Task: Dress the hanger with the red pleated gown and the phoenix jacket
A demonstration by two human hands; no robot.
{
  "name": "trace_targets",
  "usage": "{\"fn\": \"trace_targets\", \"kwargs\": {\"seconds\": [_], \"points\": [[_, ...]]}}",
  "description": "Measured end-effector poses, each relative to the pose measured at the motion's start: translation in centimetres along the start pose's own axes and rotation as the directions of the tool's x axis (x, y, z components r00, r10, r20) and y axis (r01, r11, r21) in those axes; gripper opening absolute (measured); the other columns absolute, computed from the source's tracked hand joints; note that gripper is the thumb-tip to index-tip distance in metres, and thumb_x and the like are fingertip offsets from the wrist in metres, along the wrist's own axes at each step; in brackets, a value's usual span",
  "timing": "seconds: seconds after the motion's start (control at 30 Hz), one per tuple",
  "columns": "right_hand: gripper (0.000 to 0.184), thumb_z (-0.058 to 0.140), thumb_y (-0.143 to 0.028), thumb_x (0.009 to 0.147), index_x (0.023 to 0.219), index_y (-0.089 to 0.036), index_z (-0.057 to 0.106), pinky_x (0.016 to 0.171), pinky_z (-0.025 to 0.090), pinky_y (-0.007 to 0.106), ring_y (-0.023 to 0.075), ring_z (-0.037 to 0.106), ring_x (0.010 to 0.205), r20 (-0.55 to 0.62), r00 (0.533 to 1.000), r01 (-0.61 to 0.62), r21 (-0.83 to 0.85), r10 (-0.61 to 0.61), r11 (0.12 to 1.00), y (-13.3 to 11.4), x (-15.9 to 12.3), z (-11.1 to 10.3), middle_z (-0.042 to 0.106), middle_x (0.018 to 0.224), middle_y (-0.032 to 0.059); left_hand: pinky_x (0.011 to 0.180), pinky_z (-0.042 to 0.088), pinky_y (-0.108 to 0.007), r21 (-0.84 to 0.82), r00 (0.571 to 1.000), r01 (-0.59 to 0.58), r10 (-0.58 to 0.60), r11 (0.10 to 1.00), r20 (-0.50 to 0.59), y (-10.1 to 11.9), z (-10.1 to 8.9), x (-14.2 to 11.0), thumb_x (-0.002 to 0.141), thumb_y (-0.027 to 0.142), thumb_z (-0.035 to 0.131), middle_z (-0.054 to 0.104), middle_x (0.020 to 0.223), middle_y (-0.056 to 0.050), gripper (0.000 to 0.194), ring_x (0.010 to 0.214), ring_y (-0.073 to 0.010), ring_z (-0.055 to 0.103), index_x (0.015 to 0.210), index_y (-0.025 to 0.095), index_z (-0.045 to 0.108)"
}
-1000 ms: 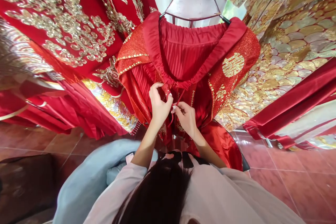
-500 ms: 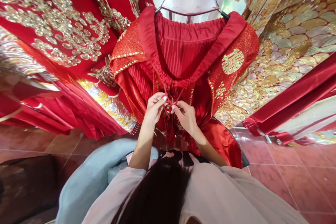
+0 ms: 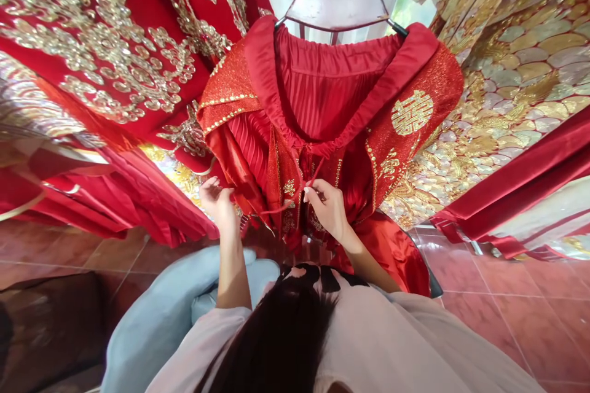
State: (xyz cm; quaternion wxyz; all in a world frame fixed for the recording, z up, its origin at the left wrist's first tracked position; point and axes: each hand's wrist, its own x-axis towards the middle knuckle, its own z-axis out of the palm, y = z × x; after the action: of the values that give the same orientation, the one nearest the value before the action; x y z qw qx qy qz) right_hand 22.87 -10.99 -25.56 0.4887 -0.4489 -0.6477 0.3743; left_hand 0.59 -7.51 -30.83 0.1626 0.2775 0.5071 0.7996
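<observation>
A red pleated garment with gold embroidery (image 3: 332, 92) hangs on a dark hanger (image 3: 338, 3) in front of me. A thin red tie cord (image 3: 281, 206) runs across its front below the collar. My left hand (image 3: 216, 202) is out to the left, fingers closed on one end of the cord, which is drawn taut. My right hand (image 3: 327, 206) stays at the middle of the garment, pinching the cord where it meets the front opening.
More red and gold embroidered robes hang on the left (image 3: 106, 55) and right (image 3: 516, 73). A light blue cloth (image 3: 157, 319) lies below my arms. Red floor tiles (image 3: 507, 313) show at the right. My dark hair (image 3: 281, 344) fills the lower middle.
My left hand has moved from the middle of the garment out to the left, drawing the red cord taut. My right hand has stayed in place.
</observation>
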Motion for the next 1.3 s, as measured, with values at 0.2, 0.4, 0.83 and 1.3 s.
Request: {"fn": "trace_targets", "kwargs": {"seconds": [0.2, 0.4, 0.83, 1.3], "points": [[0.020, 0.041, -0.029, 0.091, 0.087, -0.017, 0.056, 0.069, 0.046, 0.025, 0.0126, 0.058, 0.065, 0.063, 0.997, 0.059, -0.106, -0.052, 0.993, -1.2, 0.0, -0.5, 0.061, 0.072, 0.0013, 0.077, 0.049, -0.030, -0.002, 0.681, 0.083, -0.055, 0.997, 0.731, 5.3, 5.7, -7.1, 0.085, 0.045, 0.053, 0.063, 0.085, -0.005, 0.030, 0.081, -0.0175, 0.060, 0.090, 0.017, 0.062], [0.021, 0.048, -0.028, 0.089, 0.092, -0.014, 0.063, 0.056, 0.040, 0.022, 0.0099, 0.051, 0.056, 0.045, 0.987, 0.161, -0.355, -0.155, 0.921, -4.3, 0.0, -3.6, 0.060, 0.068, 0.0017, 0.043, 0.022, -0.020, 0.093, 0.508, -0.058, -0.051, 0.994, 0.860, 8.6, 7.3, -7.3, 0.083, 0.053, 0.061, 0.036, 0.048, 0.005, 0.047, 0.044, -0.0062, 0.029, 0.057, 0.014, 0.052], [0.021, 0.068, -0.032, 0.071, 0.060, -0.019, 0.056, 0.045, 0.020, 0.024, 0.0047, 0.029, 0.042, -0.260, 0.906, 0.230, -0.364, -0.335, 0.903, -6.0, 8.0, -19.2, 0.038, 0.046, -0.0048, 0.060, 0.035, -0.031, 0.134, 0.703, -0.673, 0.574, 0.727, 0.419, 15.1, 8.6, 9.4, 0.080, 0.038, 0.069, 0.047, 0.059, 0.001, 0.031, 0.059, -0.0119, 0.047, 0.060, 0.018, 0.056], [0.019, 0.042, -0.017, 0.091, 0.103, -0.015, 0.058, 0.080, 0.040, 0.040, 0.0258, 0.046, 0.100, 0.137, 0.867, 0.314, -0.897, -0.480, 0.311, -6.3, 11.1, -8.0, 0.055, 0.103, 0.0133, 0.108, 0.019, -0.050, 0.035, 0.567, -0.627, 0.425, 0.778, 0.705, 7.7, 15.2, 3.4, 0.058, 0.040, 0.083, 0.059, 0.097, -0.009, 0.037, 0.114, -0.0338, 0.047, 0.082, 0.022, 0.062]]}}
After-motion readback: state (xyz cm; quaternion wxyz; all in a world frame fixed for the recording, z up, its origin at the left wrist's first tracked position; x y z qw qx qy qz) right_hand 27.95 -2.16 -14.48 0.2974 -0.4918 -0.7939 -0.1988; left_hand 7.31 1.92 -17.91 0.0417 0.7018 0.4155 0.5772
